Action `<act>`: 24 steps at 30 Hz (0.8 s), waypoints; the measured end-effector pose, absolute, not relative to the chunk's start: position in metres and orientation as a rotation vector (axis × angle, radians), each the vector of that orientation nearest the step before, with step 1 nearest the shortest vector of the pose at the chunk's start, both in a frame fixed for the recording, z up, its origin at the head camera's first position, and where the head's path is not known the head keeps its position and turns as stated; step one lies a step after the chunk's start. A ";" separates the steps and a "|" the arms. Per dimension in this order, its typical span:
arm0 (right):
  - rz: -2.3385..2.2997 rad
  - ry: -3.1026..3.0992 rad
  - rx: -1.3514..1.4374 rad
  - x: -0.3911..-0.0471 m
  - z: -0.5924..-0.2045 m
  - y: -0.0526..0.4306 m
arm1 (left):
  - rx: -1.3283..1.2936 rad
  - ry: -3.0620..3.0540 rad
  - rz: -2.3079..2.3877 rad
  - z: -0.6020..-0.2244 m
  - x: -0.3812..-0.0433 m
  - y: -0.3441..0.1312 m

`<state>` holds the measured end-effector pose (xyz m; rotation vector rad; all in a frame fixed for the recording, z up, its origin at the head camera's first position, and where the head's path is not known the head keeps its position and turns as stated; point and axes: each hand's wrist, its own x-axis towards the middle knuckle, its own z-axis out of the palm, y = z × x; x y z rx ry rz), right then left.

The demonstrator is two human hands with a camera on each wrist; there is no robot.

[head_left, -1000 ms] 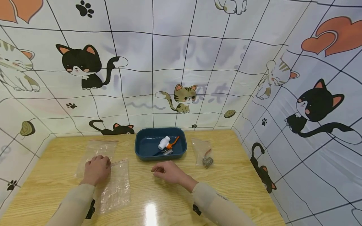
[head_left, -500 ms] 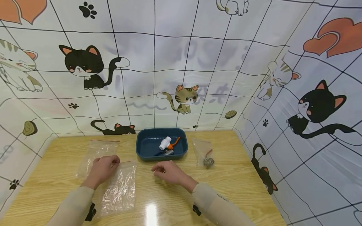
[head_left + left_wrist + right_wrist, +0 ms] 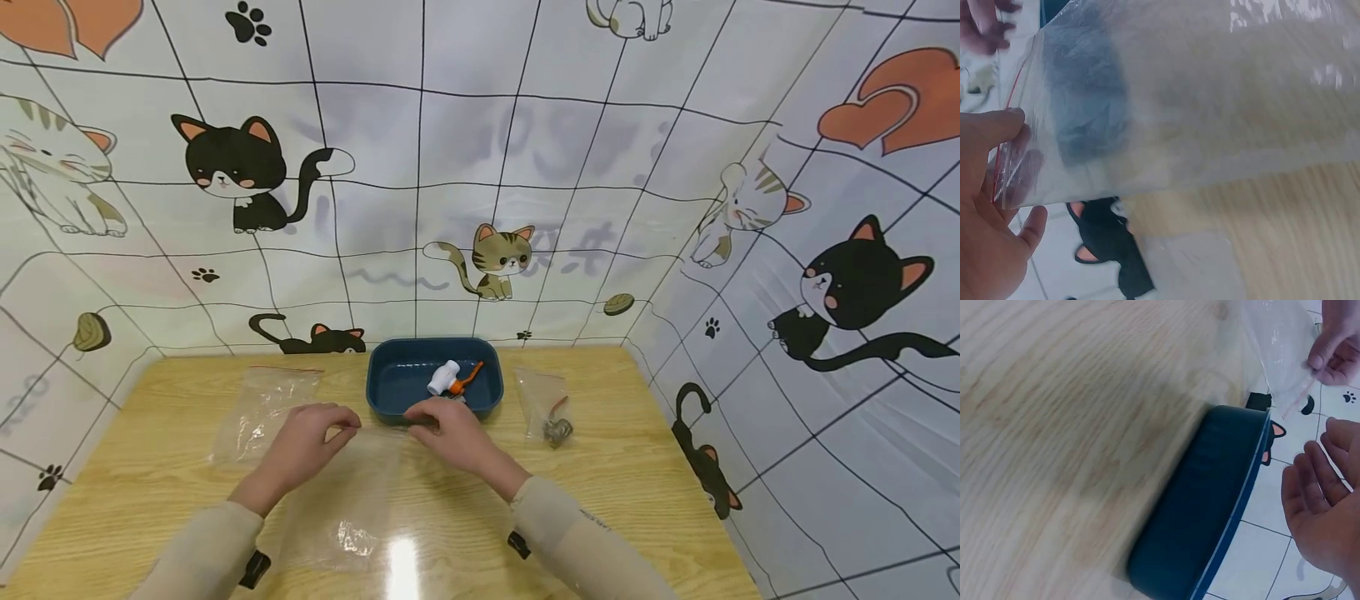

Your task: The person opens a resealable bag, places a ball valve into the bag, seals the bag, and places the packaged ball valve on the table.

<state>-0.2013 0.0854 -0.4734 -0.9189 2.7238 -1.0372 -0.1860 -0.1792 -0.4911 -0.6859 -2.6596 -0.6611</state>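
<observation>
My left hand (image 3: 311,442) pinches the red-lined top edge of a clear zip bag (image 3: 345,500), which hangs flat above the table. In the left wrist view, the thumb (image 3: 1004,128) lies over a corner of the bag (image 3: 1210,94). My right hand (image 3: 453,433) hovers by the bag's other top corner, at the front of a dark blue tray (image 3: 382,392). The right wrist view has the right hand (image 3: 1329,519) with loosely bent fingers, apart from the bag (image 3: 1282,353). Inside the tray lies a white fitting with an orange handle (image 3: 444,377); other contents are partly hidden.
Another clear zip bag (image 3: 273,408) lies flat at the left of the wooden table (image 3: 622,500). Right of the tray lies a zip bag (image 3: 536,400) with a grey metal piece (image 3: 557,431) in it. A cat-printed sheet (image 3: 390,208) encloses the back and sides.
My left hand has lifted the zip bag off the table and carried it right, towards the right hand. The right hand has risen slightly. The view has shifted a little.
</observation>
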 end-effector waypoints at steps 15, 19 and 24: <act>-0.955 2.901 -0.970 -0.199 -0.466 0.082 | -0.704 -2.607 -0.723 -0.472 -0.180 -0.138; -1.017 2.898 -0.897 -0.200 -0.467 0.087 | -0.650 -2.627 -0.792 -0.473 -0.181 -0.139; -1.080 2.887 -0.846 -0.202 -0.469 0.094 | -0.477 -2.696 -1.062 -0.477 -0.179 -0.143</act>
